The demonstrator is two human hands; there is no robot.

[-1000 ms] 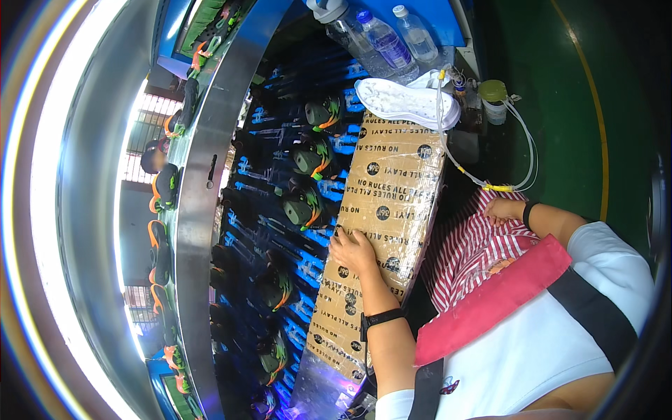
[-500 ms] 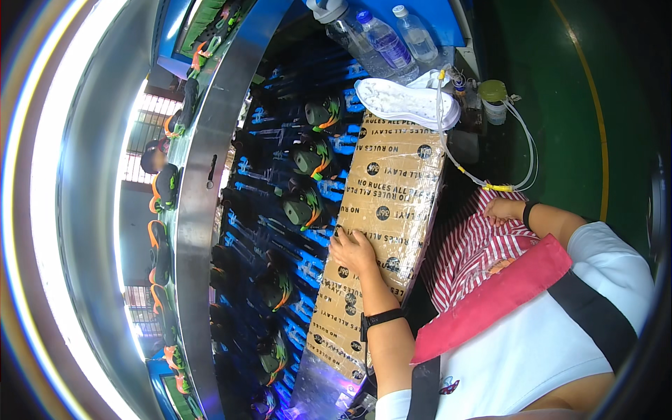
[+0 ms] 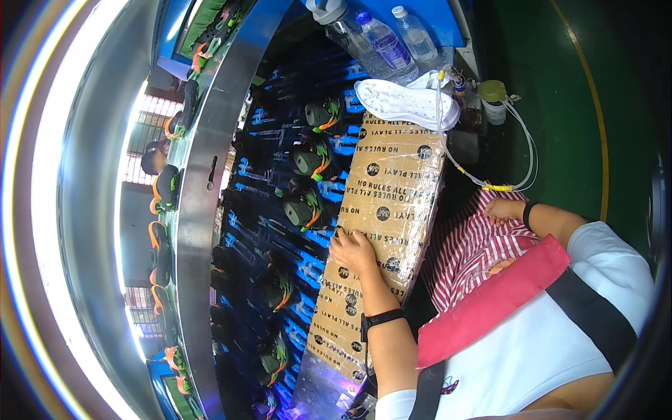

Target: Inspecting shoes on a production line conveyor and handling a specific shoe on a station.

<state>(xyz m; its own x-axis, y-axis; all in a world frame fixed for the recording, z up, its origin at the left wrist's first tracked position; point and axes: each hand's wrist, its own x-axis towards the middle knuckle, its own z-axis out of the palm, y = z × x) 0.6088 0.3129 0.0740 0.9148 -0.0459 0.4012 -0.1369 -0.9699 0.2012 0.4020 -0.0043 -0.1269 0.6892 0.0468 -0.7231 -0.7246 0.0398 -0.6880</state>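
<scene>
My left hand (image 3: pixel 353 252) lies on a brown, printed cardboard sheet (image 3: pixel 395 189) under clear wrap, near its left edge. Its fingers are a little apart, and nothing shows in its grip. On the striped red-and-white apron (image 3: pixel 462 259) over my lap rests my right hand (image 3: pixel 505 210), its fingers curled in; the palm side is hidden. A white shoe sole (image 3: pixel 406 103) lies across the far end of the cardboard. Left of the sheet, dark shoe uppers (image 3: pixel 301 208) with green and orange trim stand in a row among blue supports.
Beyond the sole are several clear bottles (image 3: pixel 385 45). A green-lidded container (image 3: pixel 493 98) with white tubing (image 3: pixel 535 150) stands at the right. A metal rail (image 3: pixel 192 210) runs along the left, with more shoes (image 3: pixel 166 187) behind it. A person (image 3: pixel 154 159) is at far left.
Both hands have stayed in place. The red bib of my apron has shifted slightly; the shoe uppers and sole have not visibly moved.
</scene>
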